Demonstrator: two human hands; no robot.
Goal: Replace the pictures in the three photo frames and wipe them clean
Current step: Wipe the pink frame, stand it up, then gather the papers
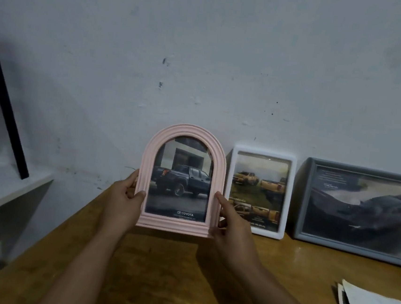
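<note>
Here both hands, left hand and right hand, hold the pink arched plastic photo frame by its sides, upright above the brown wooden bench, probably to check its picture.

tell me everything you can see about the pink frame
The pink frame is arched, with ridged moulding that looks like plastic. It holds a picture of a dark pickup truck with a Toyota logo below. It is upright, facing the camera, above the table. The left hand and right hand grip its lower sides.
</note>
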